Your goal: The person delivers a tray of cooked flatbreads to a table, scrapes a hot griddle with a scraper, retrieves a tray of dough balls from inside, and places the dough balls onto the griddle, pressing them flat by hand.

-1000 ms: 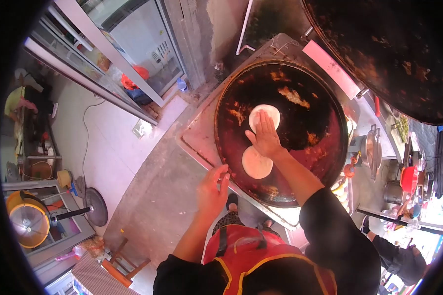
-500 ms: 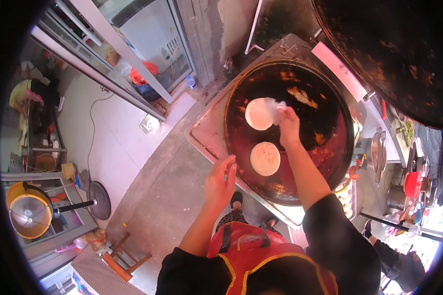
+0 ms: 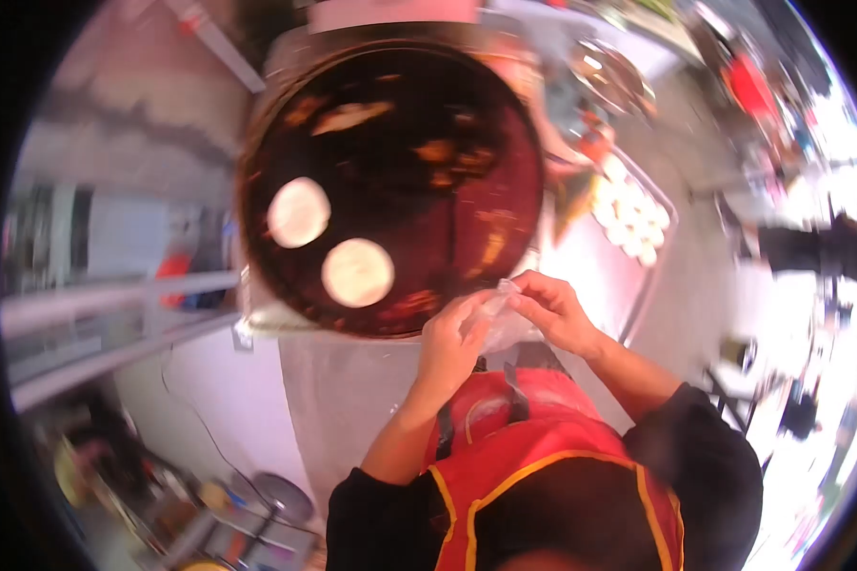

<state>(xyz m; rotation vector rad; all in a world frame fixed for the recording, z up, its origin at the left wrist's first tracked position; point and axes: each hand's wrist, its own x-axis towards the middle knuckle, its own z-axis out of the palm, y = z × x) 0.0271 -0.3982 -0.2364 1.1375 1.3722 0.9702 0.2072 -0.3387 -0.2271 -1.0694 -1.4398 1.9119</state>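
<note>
Clear plastic (image 3: 507, 329) — in right hand (image 3: 560, 312), against left hand (image 3: 449, 350), near griddle (image 3: 381, 181)

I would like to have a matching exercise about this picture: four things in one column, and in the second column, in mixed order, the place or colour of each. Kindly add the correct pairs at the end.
Column one
1. Two flat dough rounds
2. Apron
3. Thin clear plastic
4. Small pale pieces

Column two
A. Between the left hand and the right hand
B. On the tray to the right of the pan
C. Lying on the dark round pan
D. Red with yellow edging

Right pairs: 1-C, 2-D, 3-A, 4-B
</note>
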